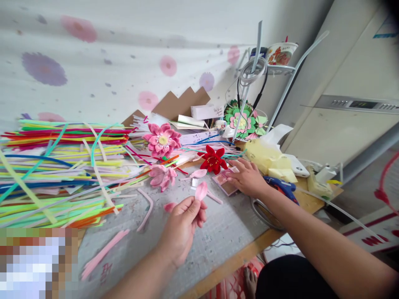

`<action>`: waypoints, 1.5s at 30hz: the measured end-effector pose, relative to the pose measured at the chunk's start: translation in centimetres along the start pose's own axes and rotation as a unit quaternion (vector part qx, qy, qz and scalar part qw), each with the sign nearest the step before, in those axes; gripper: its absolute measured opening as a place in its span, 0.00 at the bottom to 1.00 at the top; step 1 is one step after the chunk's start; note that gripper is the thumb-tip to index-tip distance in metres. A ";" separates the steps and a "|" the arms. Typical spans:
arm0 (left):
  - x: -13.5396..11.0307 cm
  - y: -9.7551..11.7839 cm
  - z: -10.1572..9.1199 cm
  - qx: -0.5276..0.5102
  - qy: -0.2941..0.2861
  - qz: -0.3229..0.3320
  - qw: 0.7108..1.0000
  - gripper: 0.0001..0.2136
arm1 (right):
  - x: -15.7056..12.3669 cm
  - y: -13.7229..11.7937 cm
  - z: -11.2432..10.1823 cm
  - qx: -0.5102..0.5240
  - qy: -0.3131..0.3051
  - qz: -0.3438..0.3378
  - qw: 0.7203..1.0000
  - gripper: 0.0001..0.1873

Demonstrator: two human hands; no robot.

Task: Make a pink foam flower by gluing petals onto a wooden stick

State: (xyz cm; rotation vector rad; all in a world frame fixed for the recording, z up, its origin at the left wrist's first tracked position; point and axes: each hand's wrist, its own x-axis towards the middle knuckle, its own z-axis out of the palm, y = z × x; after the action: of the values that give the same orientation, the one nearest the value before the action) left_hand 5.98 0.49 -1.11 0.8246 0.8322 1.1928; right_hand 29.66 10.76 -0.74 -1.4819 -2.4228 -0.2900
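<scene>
My left hand (pixel 187 216) pinches a pale pink petal (pixel 201 190) upright between thumb and fingers, above the grey cutting mat (pixel 215 232). Stretched out to the right, my right hand (pixel 247 177) has its fingers apart over a small flat pinkish case (pixel 225 182); whether it presses on it I cannot tell. Just beyond lies a red fuzzy flower (pixel 213 159). Another pink petal (pixel 198 173) rests on the mat, and a darker pink petal (pixel 170 207) is partly behind my left hand. A light pink flower (pixel 163 177) and a bigger pink flower (pixel 162 140) sit farther left.
Bundles of coloured pipe cleaners (pixel 62 166) cover the left side. Pink strips (pixel 106 253) lie at the front left. A blue glue gun (pixel 282 187) and scissors (pixel 264 214) are by my right forearm, with a yellow tissue pack (pixel 264 155) behind. A white rack (pixel 294 77) stands at back right.
</scene>
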 end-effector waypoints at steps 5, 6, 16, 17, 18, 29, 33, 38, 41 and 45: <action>-0.1 0.1 0.1 -0.005 -0.002 0.002 1.000 0.10 | -0.7 -4.3 -3.6 0.096 0.095 -0.186 0.973 0.24; -0.2 0.2 0.2 -0.006 -0.004 0.005 1.000 0.10 | -0.9 -5.3 -4.2 0.102 0.107 -0.217 0.965 0.25; -0.5 0.3 0.5 -0.002 -0.019 0.016 1.000 0.10 | -1.4 -7.3 -4.7 0.059 0.124 -0.223 0.965 0.25; -0.5 0.3 0.5 0.000 -0.021 0.016 1.000 0.10 | -1.4 -7.3 -4.7 0.056 0.122 -0.224 0.965 0.25; -0.5 0.2 0.4 0.000 -0.022 0.017 1.000 0.10 | -1.4 -7.4 -4.7 0.051 0.120 -0.223 0.966 0.25; -0.5 -0.1 0.6 -0.076 -0.027 0.023 0.997 0.10 | -1.4 -7.0 -4.0 0.052 0.141 -0.225 0.963 0.26; -0.1 -0.3 0.3 -0.097 -0.016 0.025 0.995 0.13 | -1.1 -6.8 -2.8 0.076 0.158 -0.256 0.951 0.27; 0.2 -0.5 -0.1 -0.133 -0.020 0.025 0.991 0.14 | -0.8 -6.4 -1.4 0.055 0.163 -0.273 0.946 0.29; 0.3 -0.5 -0.3 -0.155 -0.020 0.021 0.987 0.14 | -0.8 -6.3 -1.0 0.072 0.160 -0.281 0.944 0.30; 0.6 -0.4 -0.5 -0.172 -0.004 0.023 0.985 0.13 | -0.5 -6.6 -0.6 0.132 0.158 -0.286 0.936 0.30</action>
State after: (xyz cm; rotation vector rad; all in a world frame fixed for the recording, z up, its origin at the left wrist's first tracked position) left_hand 5.79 1.02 -1.76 0.5663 0.5805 1.3272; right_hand 24.09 7.17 -0.46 -0.5449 -2.4457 -0.2794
